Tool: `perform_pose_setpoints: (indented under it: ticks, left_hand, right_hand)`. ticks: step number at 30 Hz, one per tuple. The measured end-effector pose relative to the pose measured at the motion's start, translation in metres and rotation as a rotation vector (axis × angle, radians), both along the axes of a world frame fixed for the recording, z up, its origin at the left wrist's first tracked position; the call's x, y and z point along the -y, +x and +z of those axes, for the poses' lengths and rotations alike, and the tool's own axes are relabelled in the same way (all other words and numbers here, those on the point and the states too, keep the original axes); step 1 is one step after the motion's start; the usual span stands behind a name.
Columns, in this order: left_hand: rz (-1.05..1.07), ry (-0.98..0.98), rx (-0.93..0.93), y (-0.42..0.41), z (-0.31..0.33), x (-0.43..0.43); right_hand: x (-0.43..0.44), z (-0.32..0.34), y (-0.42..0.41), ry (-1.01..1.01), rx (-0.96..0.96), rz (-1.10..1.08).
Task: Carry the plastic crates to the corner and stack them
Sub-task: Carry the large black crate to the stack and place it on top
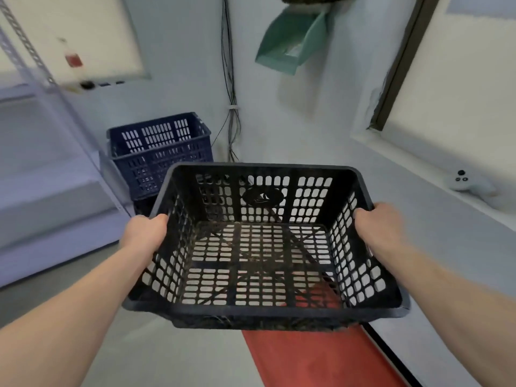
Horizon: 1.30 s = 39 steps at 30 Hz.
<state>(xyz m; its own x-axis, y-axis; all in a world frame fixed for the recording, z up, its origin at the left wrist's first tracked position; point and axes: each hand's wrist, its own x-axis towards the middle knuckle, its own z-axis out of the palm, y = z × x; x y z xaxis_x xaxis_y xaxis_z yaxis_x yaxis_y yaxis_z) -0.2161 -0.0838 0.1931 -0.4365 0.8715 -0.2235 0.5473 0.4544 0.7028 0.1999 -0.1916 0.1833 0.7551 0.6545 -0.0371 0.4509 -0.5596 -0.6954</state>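
Observation:
I hold an empty black plastic crate (262, 311) with perforated walls in front of me, above the floor. My left hand (143, 234) grips its left rim and my right hand (379, 227) grips its right rim. Ahead and to the left, near the room's corner, stands a stack of dark blue crates (162, 155); the black crate hides the stack's lower right part.
A white metal shelf unit (42, 152) stands left of the blue stack. Cables (231, 79) run down the corner. A green dustpan (290, 43) hangs on the wall. A white controller (469, 185) lies on the right ledge. A red mat (321, 356) covers the floor below.

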Motion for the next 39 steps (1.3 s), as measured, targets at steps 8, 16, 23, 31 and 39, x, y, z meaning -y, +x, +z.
perform_pose_setpoints:
  ticks: [8, 16, 23, 31, 39]
  left_hand:
    - [0.119, 0.061, 0.025, -0.062, 0.035, -0.099]
    - [0.230, 0.122, 0.090, -0.102, 0.073, -0.227]
    - [0.315, 0.154, 0.025, -0.135, 0.114, -0.335]
    - [0.307, 0.222, 0.144, -0.193, 0.142, -0.463]
    - [0.252, 0.211, 0.175, -0.242, 0.133, -0.584]
  right_hand:
    - [-0.150, 0.035, -0.055, 0.078, 0.019, 0.148]
    - [-0.337, 0.082, -0.090, 0.113, 0.086, 0.316]
    - [-0.493, 0.134, -0.124, 0.143, 0.102, 0.420]
    - [-0.643, 0.168, -0.177, 0.147, 0.133, 0.458]
    - [-0.763, 0.156, -0.227, 0.160, 0.105, 0.416]
